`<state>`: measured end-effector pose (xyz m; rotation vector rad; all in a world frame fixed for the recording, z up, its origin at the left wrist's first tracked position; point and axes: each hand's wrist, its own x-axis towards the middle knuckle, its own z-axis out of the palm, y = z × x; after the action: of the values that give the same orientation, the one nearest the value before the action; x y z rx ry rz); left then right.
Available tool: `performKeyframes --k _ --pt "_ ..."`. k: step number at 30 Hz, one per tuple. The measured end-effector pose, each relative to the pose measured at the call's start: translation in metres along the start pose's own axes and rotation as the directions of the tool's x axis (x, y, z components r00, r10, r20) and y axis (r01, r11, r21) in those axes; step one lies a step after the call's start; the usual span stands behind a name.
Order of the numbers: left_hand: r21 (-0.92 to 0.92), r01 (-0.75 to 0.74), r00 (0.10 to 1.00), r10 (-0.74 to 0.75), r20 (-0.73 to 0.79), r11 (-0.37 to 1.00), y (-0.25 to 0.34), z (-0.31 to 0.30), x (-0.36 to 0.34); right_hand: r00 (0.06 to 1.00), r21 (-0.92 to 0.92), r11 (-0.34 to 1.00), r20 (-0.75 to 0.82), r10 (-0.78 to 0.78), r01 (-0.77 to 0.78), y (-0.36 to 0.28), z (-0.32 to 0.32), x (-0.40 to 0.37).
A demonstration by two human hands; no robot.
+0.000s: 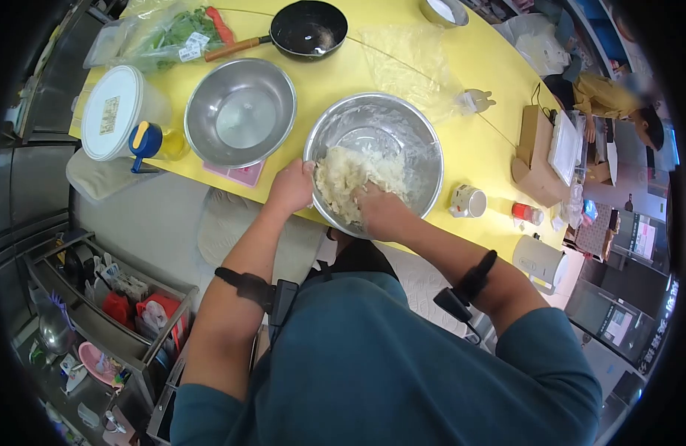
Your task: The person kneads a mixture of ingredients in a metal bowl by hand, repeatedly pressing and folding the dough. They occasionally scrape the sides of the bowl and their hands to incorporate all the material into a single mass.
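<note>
A steel bowl [424,134] stands at the near edge of the yellow table, its inner wall smeared with flour. Pale, lumpy dough [346,175] lies in its lower left part. My left hand [292,187] grips the bowl's left rim with closed fingers. Inside the bowl, my right hand [378,208] presses into the dough; its fingertips are partly buried and hidden. Left of my left hand is a second steel bowl [246,123] with a little clear liquid, partly over a pink scale [242,173].
On the yellow table [499,82] are a black pan [308,30], bagged greens [175,33], a white tub [112,111], an oil jug [172,145], a mug [468,201], a red-lidded jar [527,214] and a cardboard box [532,163]. Another person [607,97] is at the far right.
</note>
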<state>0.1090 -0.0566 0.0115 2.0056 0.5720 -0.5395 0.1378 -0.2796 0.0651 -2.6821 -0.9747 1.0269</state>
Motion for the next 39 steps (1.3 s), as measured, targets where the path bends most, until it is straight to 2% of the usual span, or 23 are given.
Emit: performKeyframes --k 2,5,7,8,9,10,11,12,14,15,17,18,19,22,25,28,29,32,33,35,39 --pt "0.03 -0.025 1.0 0.025 -0.015 0.999 -0.004 0.002 0.003 0.998 0.031 0.999 0.047 0.032 -0.033 0.005 0.008 0.014" --pt "0.005 0.008 1.0 -0.008 -0.004 1.0 -0.004 0.002 0.006 0.999 0.039 0.998 0.008 0.039 -0.04 0.026 0.019 0.052" --pt "-0.029 0.039 0.999 -0.039 0.025 0.999 0.006 -0.002 0.001 0.993 -0.068 0.996 0.098 0.068 -0.061 0.034 0.007 0.069" --pt "0.001 -0.019 0.999 0.019 0.031 1.0 0.008 -0.002 0.0 0.989 -0.126 0.99 0.129 0.078 -0.061 0.036 -0.003 0.076" --pt "0.031 -0.075 0.997 0.074 0.023 0.997 0.001 0.001 0.003 0.979 -0.033 0.994 0.17 0.11 -0.106 0.038 -0.009 0.083" --pt "0.057 -0.126 0.992 0.126 0.002 0.99 -0.012 0.004 0.012 0.984 -0.012 1.0 0.176 0.0 0.002 0.048 -0.013 0.092" --pt "0.404 -0.357 0.92 0.392 -0.004 0.842 -0.036 0.013 0.025 0.974 0.01 0.993 0.193 -0.116 0.117 0.064 -0.014 0.099" --pt "0.331 -0.288 0.949 0.314 -0.027 0.899 -0.029 0.005 0.016 0.947 0.04 0.973 0.223 -0.232 0.229 0.073 -0.014 0.1" --pt "0.164 -0.142 0.988 0.149 -0.034 0.976 0.001 -0.006 0.001 0.959 0.141 0.983 0.27 0.08 -0.121 0.059 -0.069 0.073" --pt "0.233 -0.123 0.991 0.13 -0.012 0.965 -0.002 -0.002 0.006 0.978 0.08 0.99 0.188 0.096 -0.113 0.05 -0.086 0.066" --pt "0.205 -0.141 0.99 0.136 0.039 0.968 0.008 -0.006 -0.002 0.993 -0.035 0.993 0.023 0.113 -0.113 0.042 -0.106 0.071" --pt "0.195 -0.142 0.99 0.135 0.049 0.971 0.011 -0.01 -0.004 0.999 0.105 0.994 -0.048 -0.013 0.018 0.054 -0.09 0.086" --pt "0.212 -0.089 0.995 0.096 -0.021 0.973 0.004 -0.004 0.002 0.981 0.229 0.959 -0.136 -0.137 0.165 0.065 -0.067 0.107" --pt "0.158 -0.098 0.993 0.107 -0.051 0.983 -0.006 0.002 0.008 0.979 0.152 0.988 -0.206 0.007 0.025 0.04 -0.006 0.15" --pt "0.159 -0.052 0.995 0.064 -0.07 0.986 -0.005 0.006 0.007 0.999 0.071 0.997 0.035 0.04 -0.042 0.022 -0.027 0.141" --pt "0.261 -0.107 0.982 0.143 -0.123 0.959 0.003 0.0 0.01 0.975 -0.016 0.981 0.117 -0.191 0.194 0.022 -0.057 0.093" --pt "0.307 -0.134 0.974 0.182 -0.135 0.942 0.005 0.001 0.01 0.973 -0.029 0.978 0.117 -0.2 0.205 0.019 -0.064 0.066" --pt "0.236 -0.082 0.994 0.098 -0.054 0.968 0.024 -0.001 0.007 0.979 -0.169 0.966 0.079 -0.185 0.196 0.008 -0.046 0.0" --pt "0.239 -0.085 0.993 0.102 -0.061 0.967 0.029 0.001 0.007 0.978 -0.175 0.966 0.122 -0.171 0.191 0.006 -0.039 -0.012" --pt "0.255 -0.072 0.992 0.095 -0.079 0.964 0.029 0.002 0.004 0.964 -0.17 0.966 0.212 -0.159 0.197 -0.002 -0.026 -0.023" --pt "0.287 -0.07 0.994 0.091 -0.062 0.955 0.03 0.001 0.002 0.973 -0.19 0.966 0.179 -0.143 0.177 0.002 0.001 0.006"
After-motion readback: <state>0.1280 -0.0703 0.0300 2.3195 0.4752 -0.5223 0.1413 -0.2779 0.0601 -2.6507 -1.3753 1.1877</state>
